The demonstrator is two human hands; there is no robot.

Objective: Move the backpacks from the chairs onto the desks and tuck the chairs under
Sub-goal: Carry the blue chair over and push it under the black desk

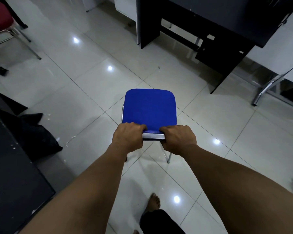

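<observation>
Both forearms are reaching down to the blue chair point(150, 107) standing on the tiled floor point(74, 92) short of the dark desk point(227, 22) — left hand point(128, 137) and right hand point(178, 139) fingers are wrapping its backrest top, a rigid, probably light frame likely sliding easily

Glossy white floor tiles point(85, 92) are reflecting small round ceiling lights. A pale cabinet point(125, 7) is standing at the top edge, just beside the dark furniture. A crumpled black bag point(39, 135) is lying on the floor at left. A bare foot point(154, 201) is resting on the tiles below.
</observation>
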